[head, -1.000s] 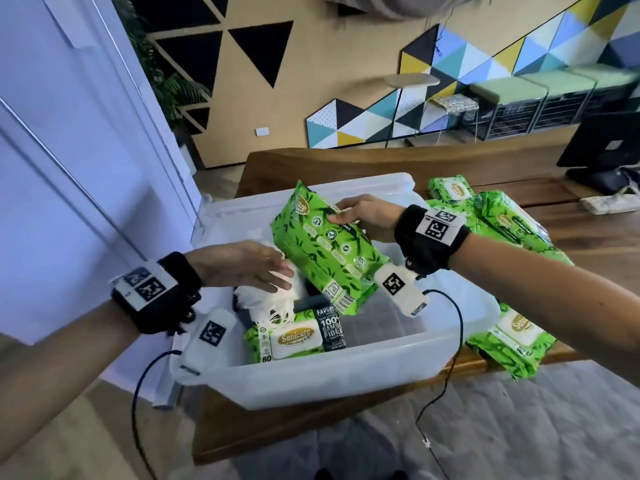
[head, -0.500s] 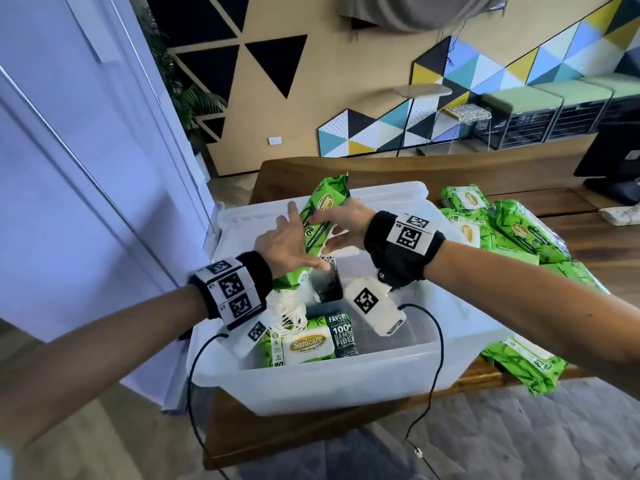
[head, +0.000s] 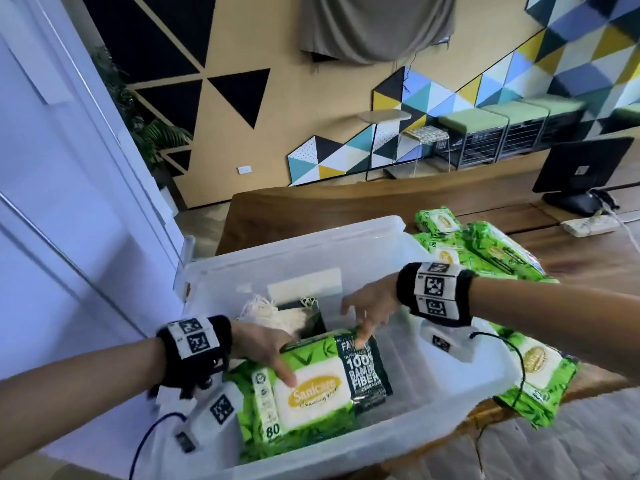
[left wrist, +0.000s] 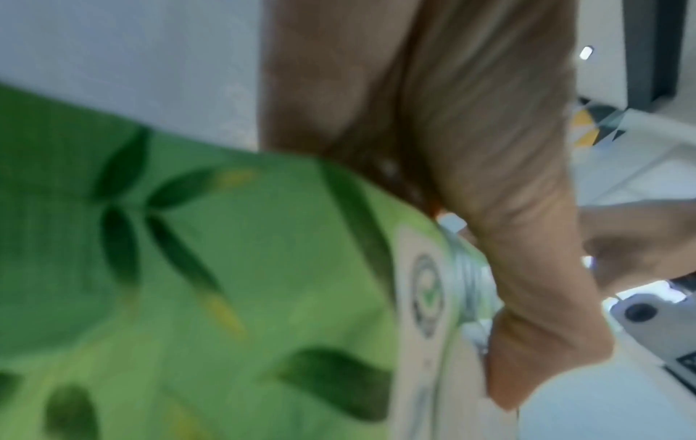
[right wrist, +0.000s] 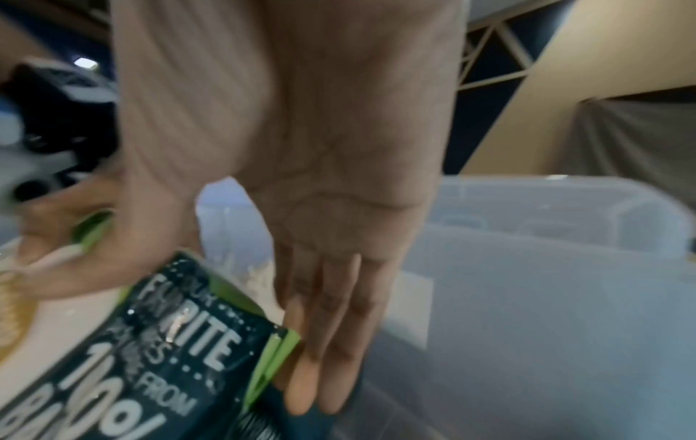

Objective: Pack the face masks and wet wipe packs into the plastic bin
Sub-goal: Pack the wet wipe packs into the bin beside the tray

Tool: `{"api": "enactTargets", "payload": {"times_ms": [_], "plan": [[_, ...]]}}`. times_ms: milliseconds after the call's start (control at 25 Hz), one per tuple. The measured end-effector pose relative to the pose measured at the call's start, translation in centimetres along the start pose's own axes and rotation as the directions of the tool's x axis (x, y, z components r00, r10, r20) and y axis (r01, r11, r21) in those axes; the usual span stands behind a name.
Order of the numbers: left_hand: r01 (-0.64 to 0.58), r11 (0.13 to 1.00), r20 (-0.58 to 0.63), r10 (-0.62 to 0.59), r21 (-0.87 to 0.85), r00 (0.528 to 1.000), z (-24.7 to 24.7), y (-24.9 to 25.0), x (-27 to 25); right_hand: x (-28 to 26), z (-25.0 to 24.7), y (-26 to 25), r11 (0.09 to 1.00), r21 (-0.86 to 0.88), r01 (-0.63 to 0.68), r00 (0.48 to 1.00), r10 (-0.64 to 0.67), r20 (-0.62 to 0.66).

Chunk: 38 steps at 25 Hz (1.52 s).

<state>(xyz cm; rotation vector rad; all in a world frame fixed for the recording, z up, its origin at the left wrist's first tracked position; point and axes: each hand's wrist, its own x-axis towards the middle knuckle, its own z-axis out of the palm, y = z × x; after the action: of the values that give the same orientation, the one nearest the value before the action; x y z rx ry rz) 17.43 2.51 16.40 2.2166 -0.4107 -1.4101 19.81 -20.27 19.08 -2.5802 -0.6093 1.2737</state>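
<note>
A green wet wipe pack (head: 311,393) lies label up on another pack in the near left part of the clear plastic bin (head: 346,455). My left hand (head: 266,348) grips its left far corner, thumb across the label. In the left wrist view the thumb (left wrist: 527,282) lies along the pack (left wrist: 226,268). My right hand (head: 367,306) hovers over the bin with straight fingers, the fingertips (right wrist: 301,387) touching the pack's dark end (right wrist: 169,357). White face masks (head: 277,315) with loose ear loops lie in the bin behind the pack.
Several more green wipe packs lie on the wooden table (head: 311,209) right of the bin, some at the back (head: 498,251) and one at the front edge (head: 540,372). A monitor (head: 581,164) and a power strip (head: 588,225) stand far right. A white wall is close on the left.
The pack, held on edge between both hands over the bin's far side, has come down flat and label up at the near left. The right hand has let go and opened.
</note>
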Motion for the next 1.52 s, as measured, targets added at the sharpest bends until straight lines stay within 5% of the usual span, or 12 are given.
{"api": "enactTargets", "payload": {"times_ms": [120, 240, 320, 400, 520, 640, 800, 960, 1120, 1360, 1440, 1520], "plan": [[0.074, 0.993, 0.104, -0.084, 0.091, 0.991, 0.7, -1.2, 3.1, 4.6, 2.9, -0.5, 0.997, -0.067, -0.027, 0.987, 0.037, 0.156], [0.194, 0.981, 0.292, -0.176, -0.034, 0.940, 0.7, -2.4, 4.5, 7.8, 4.2, -0.3, 0.996, 0.065, -0.055, 0.982, 0.043, 0.181], [0.191, 0.982, 0.257, -0.183, -0.006, 0.949, 0.5, -2.9, 4.9, 9.6, 4.7, -0.3, 0.991, 0.119, -0.061, 0.985, 0.041, 0.166], [0.070, 0.980, 0.100, -0.089, 0.185, 0.991, 0.8, -2.6, 4.4, 10.9, 5.3, -0.1, 0.980, 0.189, -0.064, 0.989, 0.038, 0.140], [-0.009, 0.842, -0.041, 0.036, 0.539, 0.999, 2.5, -2.0, 3.9, 11.4, 5.7, 1.0, 0.927, 0.364, -0.091, 0.994, 0.061, 0.093], [-0.095, 0.702, 0.071, 0.063, 0.706, 0.996, 4.0, -1.1, 4.4, 11.3, 6.2, 2.9, 0.866, 0.470, -0.168, 0.983, 0.110, 0.148], [-0.200, 0.460, 0.158, 0.128, 0.865, 0.979, 3.1, -1.3, 4.8, 13.0, 9.0, 3.6, 0.707, 0.677, -0.205, 0.959, 0.006, 0.284], [-0.300, 0.391, 0.227, 0.222, 0.870, 0.948, 1.5, -1.4, 3.5, 13.9, 9.7, 2.2, 0.626, 0.763, -0.162, 0.961, -0.077, 0.267], [-0.314, 0.449, 0.323, 0.060, 0.836, 0.945, 1.7, -0.8, 3.4, 12.7, 9.8, 0.5, 0.571, 0.800, -0.182, 0.957, -0.082, 0.276], [-0.390, 0.559, 0.408, 0.100, 0.732, 0.908, 0.8, -0.7, 3.0, 11.9, 9.7, 0.1, 0.626, 0.749, -0.216, 0.948, -0.050, 0.315], [-0.351, 0.615, 0.302, 0.187, 0.706, 0.935, 0.1, -0.7, 1.7, 11.1, 9.1, 0.1, 0.662, 0.706, -0.251, 0.934, -0.024, 0.355], [-0.204, 0.731, -0.042, 0.303, 0.651, 0.952, -1.9, -1.3, -1.6, 10.8, 8.7, 0.8, 0.650, 0.707, -0.278, 0.913, -0.051, 0.406]]}}
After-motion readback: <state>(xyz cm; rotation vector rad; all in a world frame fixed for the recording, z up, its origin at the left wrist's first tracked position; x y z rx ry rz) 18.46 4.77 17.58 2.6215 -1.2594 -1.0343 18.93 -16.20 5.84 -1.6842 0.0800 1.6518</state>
